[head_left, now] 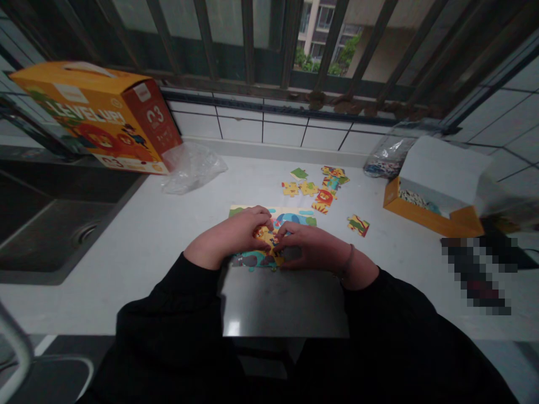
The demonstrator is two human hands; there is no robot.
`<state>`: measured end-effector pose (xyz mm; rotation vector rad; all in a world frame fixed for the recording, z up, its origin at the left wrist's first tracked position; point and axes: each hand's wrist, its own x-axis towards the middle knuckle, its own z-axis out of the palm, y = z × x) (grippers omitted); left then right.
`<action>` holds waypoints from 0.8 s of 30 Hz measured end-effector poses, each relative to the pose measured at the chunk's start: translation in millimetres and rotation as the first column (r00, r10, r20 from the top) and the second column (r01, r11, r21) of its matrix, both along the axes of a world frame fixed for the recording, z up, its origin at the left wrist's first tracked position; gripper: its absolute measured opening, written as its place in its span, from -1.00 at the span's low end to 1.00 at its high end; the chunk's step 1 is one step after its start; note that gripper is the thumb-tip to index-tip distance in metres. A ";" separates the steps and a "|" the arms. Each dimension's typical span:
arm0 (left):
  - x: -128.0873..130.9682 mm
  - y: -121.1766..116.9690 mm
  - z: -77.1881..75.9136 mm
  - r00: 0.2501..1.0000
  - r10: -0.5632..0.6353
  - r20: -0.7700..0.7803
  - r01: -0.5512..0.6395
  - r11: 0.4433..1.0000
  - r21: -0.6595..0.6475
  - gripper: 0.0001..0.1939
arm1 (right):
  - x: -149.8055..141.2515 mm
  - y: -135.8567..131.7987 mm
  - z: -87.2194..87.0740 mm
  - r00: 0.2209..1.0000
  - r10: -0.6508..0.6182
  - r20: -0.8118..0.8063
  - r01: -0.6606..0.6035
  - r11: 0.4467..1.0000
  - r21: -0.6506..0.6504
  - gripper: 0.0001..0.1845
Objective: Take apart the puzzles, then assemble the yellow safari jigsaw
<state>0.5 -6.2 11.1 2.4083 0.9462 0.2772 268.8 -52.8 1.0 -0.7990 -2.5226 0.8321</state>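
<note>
Dark steel sink (50, 235) occupies the left side of the table (143, 292). Orange box (95, 115) sits tilted at the back-left corner, clear plastic bag (191, 168) just beside it. Jigsaw puzzle (295, 217) lies mid-table near the front edge, partly covered by both hands. Left hand (229, 235) and right hand (311, 247) are curled, tips meeting on a yellow lion piece (263, 235); pinched or only pressed, cannot tell. Loose pieces (309, 188) lie scattered behind the puzzle toward the back edge, one more (357, 225) off to the right. Open white box (433, 179) in an orange tray (433, 219) sits near the right edge, bag of pieces (389, 157) behind it.

Risks: forcing a misaligned piece could bend its tab; pressing could shift neighbouring pieces; sleeves could drag the puzzle toward the front edge.
</note>
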 end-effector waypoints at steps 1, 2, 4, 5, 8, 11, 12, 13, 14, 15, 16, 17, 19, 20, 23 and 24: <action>0.7 -0.8 1.6 1.000 0.002 -0.007 -0.002 1.000 0.000 -0.62 | -0.9 -0.2 0.4 1.000 -0.001 0.014 0.001 1.000 0.001 -0.66; 1.3 -1.5 3.2 1.000 0.000 -0.012 0.000 1.000 0.001 -0.63 | -1.8 -0.5 0.5 1.000 -0.002 0.026 0.002 1.000 0.000 -0.68; 2.0 -2.5 5.8 1.000 -0.008 -0.013 0.008 1.000 -0.002 -0.65 | -3.3 -1.2 0.4 0.999 0.001 0.042 -0.001 1.000 -0.003 -0.69; 2.1 -2.8 6.7 1.000 -0.011 -0.012 0.011 1.000 -0.004 -0.65 | -4.0 -1.6 0.2 0.999 0.003 0.043 -0.003 1.000 0.001 -0.69; 3.4 -3.3 7.8 1.000 -0.004 -0.015 0.004 1.000 0.007 -0.66 | -4.2 -1.3 0.6 0.999 0.028 0.026 -0.028 1.000 0.009 -0.75; 8.9 -4.0 7.2 0.998 0.054 -0.037 -0.052 0.997 0.054 -0.77 | 4.3 5.8 3.0 0.997 -0.078 0.029 0.076 0.994 0.077 -0.87; 11.9 -4.5 6.7 0.996 0.080 -0.049 -0.076 0.994 0.072 -0.77 | 10.5 10.3 3.6 0.983 -0.180 0.033 0.175 0.976 0.128 -0.84; 15.4 -5.2 5.9 0.993 0.102 -0.059 -0.097 0.991 0.088 -0.75 | 18.5 15.6 3.7 0.952 -0.306 0.033 0.295 0.938 0.185 -0.79; 19.2 -6.2 4.7 0.991 0.117 -0.065 -0.110 0.989 0.103 -0.72 | 28.1 21.6 2.9 0.899 -0.438 0.023 0.420 0.874 0.243 -0.75; 23.1 -7.4 3.0 0.991 0.117 -0.061 -0.109 0.987 0.115 -0.67 | 38.6 28.0 1.0 0.834 -0.552 0.006 0.527 0.799 0.288 -0.74; 26.7 -8.6 0.7 0.994 0.101 -0.050 -0.094 0.988 0.124 -0.62 | 49.5 34.2 -2.1 0.766 -0.643 -0.010 0.611 0.723 0.323 -0.75; 29.8 -9.8 -2.3 0.997 0.071 -0.035 -0.066 0.990 0.129 -0.57 | 60.0 40.0 -6.3 0.707 -0.707 -0.025 0.668 0.656 0.352 -0.76; 33.8 -11.5 -9.3 1.000 -0.005 -0.017 0.008 0.990 0.138 -0.52 | 77.3 49.3 -16.8 0.677 -0.735 0.011 0.681 0.633 0.369 -0.73; 34.6 -11.9 -12.8 0.999 -0.035 -0.023 0.038 0.989 0.143 -0.50 | 83.5 52.4 -22.1 0.680 -0.732 0.044 0.671 0.644 0.367 -0.70; 32.7 -11.3 -18.8 0.996 -0.063 -0.067 0.072 0.987 0.145 -0.51 | 93.2 55.9 -32.7 0.673 -0.729 0.130 0.658 0.669 0.345 -0.64; 31.2 -10.8 -18.6 0.995 -0.060 -0.078 0.070 0.988 0.139 -0.51 | 94.7 55.5 -33.5 0.665 -0.732 0.148 0.660 0.669 0.342 -0.65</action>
